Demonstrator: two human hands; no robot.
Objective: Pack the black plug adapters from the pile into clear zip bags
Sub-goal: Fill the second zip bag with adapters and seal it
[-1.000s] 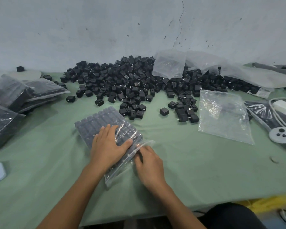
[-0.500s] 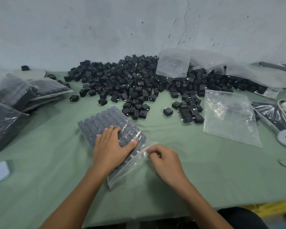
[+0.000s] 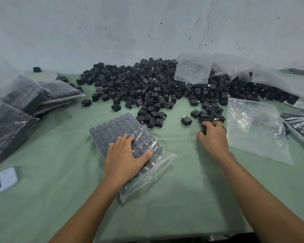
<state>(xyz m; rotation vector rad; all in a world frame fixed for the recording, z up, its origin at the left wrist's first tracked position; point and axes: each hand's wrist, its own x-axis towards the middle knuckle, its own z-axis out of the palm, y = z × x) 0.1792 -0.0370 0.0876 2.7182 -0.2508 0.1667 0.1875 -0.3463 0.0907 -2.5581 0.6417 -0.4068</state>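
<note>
The left hand (image 3: 125, 158) lies flat, fingers straight, on the part-filled zip bag (image 3: 128, 137) in the middle of the table (image 3: 174, 204). It is probably pinning the neat rows inside so they don't shift while more are fetched. The right hand (image 3: 213, 137) curls its fingers (image 3: 207, 125) round loose plug adapters (image 3: 209, 114) at the near fringe of the pile (image 3: 147, 88), beside an empty zip bag (image 3: 253, 130). Half a second ago it was at the filled bag's mouth; the left hand has stayed put.
</note>
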